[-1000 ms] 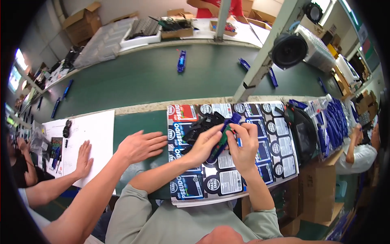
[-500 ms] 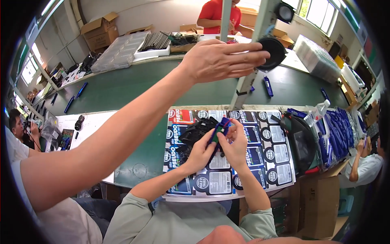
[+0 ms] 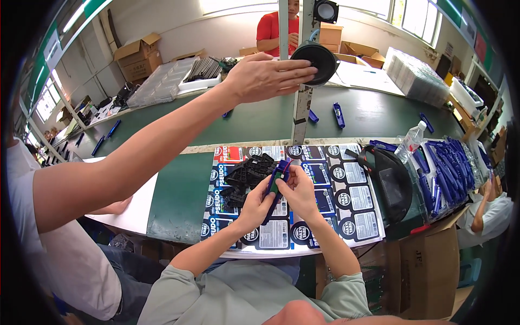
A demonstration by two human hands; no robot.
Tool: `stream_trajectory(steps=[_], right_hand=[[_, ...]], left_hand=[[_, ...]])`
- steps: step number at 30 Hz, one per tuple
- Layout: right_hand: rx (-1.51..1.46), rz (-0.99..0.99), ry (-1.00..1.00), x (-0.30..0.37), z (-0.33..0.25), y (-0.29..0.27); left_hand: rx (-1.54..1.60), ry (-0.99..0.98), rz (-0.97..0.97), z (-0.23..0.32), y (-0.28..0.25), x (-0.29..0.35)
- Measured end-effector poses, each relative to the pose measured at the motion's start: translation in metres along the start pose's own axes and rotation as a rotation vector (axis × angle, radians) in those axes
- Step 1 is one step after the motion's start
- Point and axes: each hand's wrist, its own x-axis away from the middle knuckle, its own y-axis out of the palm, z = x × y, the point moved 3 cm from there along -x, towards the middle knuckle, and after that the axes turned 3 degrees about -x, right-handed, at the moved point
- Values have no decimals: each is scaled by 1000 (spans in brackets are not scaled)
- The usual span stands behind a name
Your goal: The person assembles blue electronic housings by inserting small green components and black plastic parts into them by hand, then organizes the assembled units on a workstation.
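Above the printed sheet, both my hands hold a long blue plastic housing [image 3: 269, 216]. A green circuit board [image 3: 278, 175] lies in it, and a thin red wire shows at its upper end. My left hand [image 3: 253, 209] is closed round the housing's left side, thumb on top. On the other side my right hand [image 3: 301, 195] grips the upper part, its thumb near the board. A pile of black plastic parts [image 3: 245, 179] lies just left of the housing.
A co-worker's arm [image 3: 162, 132] crosses from the left, its fingers against a round black speaker [image 3: 318, 64] on a metal post [image 3: 301, 116]. On the right are a black bag [image 3: 391, 184], a plastic bottle [image 3: 411, 142] and many blue housings [image 3: 447, 170]. More housings [image 3: 338, 115] lie on the green bench.
The view has shifted, so the post and speaker appear farther left. The co-worker's arm still reaches to the speaker. My hands keep hold of the housing, with little change in grip.
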Motion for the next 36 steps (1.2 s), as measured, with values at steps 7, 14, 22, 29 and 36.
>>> stream_trajectory(steps=[7,14,22,29,36], right_hand=[[-21,-38,25,-1,7,-1],[72,-86,37,-6,13,-2],[55,-54,71,-28,58,-14],[290,109,115,-55,95,-48],[402,131,-32,-51,100,-49]], left_hand=[[-13,7,11,-2,-2,0],[-49,-23,-88,0,-15,2],[-36,-94,30,12,-58,-28],[-60,-62,102,-1,-97,-74],[-255,37,382,-41,-174,-152]])
